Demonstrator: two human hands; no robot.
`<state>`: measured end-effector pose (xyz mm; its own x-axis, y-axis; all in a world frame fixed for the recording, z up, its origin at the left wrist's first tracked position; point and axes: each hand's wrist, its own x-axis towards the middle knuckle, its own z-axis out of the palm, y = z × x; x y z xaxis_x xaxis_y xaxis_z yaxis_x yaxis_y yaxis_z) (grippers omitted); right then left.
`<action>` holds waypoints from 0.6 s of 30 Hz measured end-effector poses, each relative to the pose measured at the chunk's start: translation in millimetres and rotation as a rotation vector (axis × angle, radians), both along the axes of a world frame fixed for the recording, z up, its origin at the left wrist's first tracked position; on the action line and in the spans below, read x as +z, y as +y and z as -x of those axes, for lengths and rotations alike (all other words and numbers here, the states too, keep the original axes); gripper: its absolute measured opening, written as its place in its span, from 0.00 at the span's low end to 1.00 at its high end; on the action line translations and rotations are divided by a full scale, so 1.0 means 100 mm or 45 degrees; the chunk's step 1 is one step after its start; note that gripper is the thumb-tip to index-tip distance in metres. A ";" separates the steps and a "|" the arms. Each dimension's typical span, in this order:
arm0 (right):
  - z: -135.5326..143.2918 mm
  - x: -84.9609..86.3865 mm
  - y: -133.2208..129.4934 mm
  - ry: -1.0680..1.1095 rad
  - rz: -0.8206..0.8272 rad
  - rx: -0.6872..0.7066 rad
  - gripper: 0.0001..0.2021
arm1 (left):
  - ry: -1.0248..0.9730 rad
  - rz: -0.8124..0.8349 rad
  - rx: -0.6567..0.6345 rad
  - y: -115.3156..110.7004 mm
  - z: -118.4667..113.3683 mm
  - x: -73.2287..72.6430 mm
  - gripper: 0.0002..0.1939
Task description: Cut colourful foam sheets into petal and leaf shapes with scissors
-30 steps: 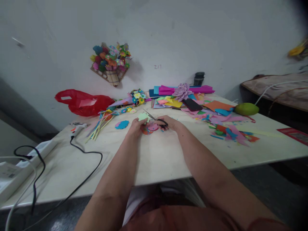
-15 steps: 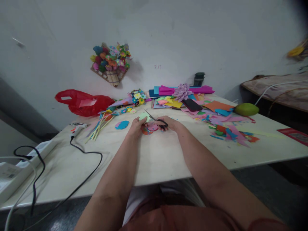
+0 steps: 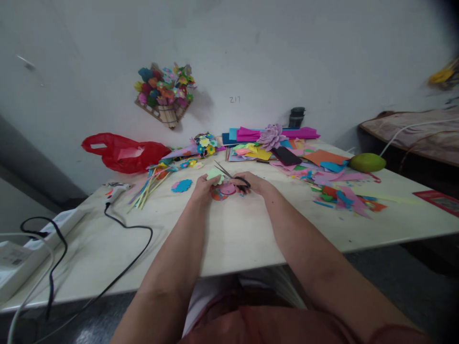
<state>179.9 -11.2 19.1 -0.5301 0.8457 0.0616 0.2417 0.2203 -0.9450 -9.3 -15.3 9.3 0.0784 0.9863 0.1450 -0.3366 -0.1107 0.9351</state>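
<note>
Between thumb and fingers, my left hand (image 3: 205, 186) grips a pale green paper piece (image 3: 215, 175). My right hand (image 3: 249, 183) is closed on black-handled scissors (image 3: 242, 182), whose slightly parted blades point up and left, beside the green paper. Below the two hands, a round pink paper piece (image 3: 227, 188) and an orange one (image 3: 217, 195) lie on the table (image 3: 236, 234). A blue scalloped paper piece (image 3: 183, 186) rests to the left of my left hand, overlapping a pink one.
A glue gun (image 3: 116, 192) with a black cable lies at the left, near a red plastic bag (image 3: 124, 153). Paper scraps (image 3: 346, 198) spread over the right side. A phone (image 3: 287, 155) and coloured sheets (image 3: 326, 156) sit behind; a green fruit (image 3: 367, 163) is far right.
The green paper has turned slightly in my left hand, and the scissor blades have opened a little. My arms have barely moved.
</note>
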 end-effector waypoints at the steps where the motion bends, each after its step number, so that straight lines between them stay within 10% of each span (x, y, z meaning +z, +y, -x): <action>1: 0.00 -0.01 0.01 -0.011 -0.003 0.004 0.15 | 0.008 -0.003 -0.009 0.00 0.01 0.00 0.18; 18: 0.01 0.04 -0.03 -0.058 -0.008 0.030 0.14 | 0.014 0.043 -0.048 -0.02 -0.02 0.02 0.18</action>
<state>178.8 -14.7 22.9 -0.5521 0.8327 0.0421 0.2792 0.2322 -0.9317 -7.5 -17.8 11.2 0.1172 0.9869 0.1105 -0.3299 -0.0663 0.9417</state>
